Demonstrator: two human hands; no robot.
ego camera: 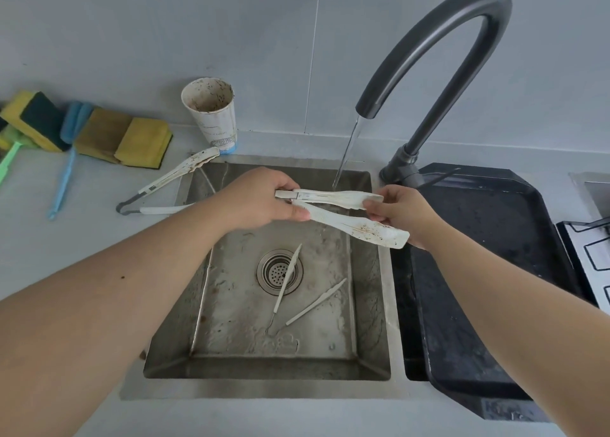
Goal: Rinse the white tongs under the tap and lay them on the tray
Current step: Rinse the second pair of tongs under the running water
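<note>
White tongs [343, 210] — both hands gripping, over sink [369, 304].

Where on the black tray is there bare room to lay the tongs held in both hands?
The black tray right of the sink looks bare across its flat middle, between the tap base and the stove edge. The counter left of the sink is crowded: sponges, paper cup, second tongs.

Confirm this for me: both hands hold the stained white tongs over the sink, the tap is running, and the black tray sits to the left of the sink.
One detail is wrong: the black tray sits to the right of the sink, not the left. The head view shows it. The rest stands: the left hand and right hand hold the stained white tongs over the sink, and the tap is running.
</note>
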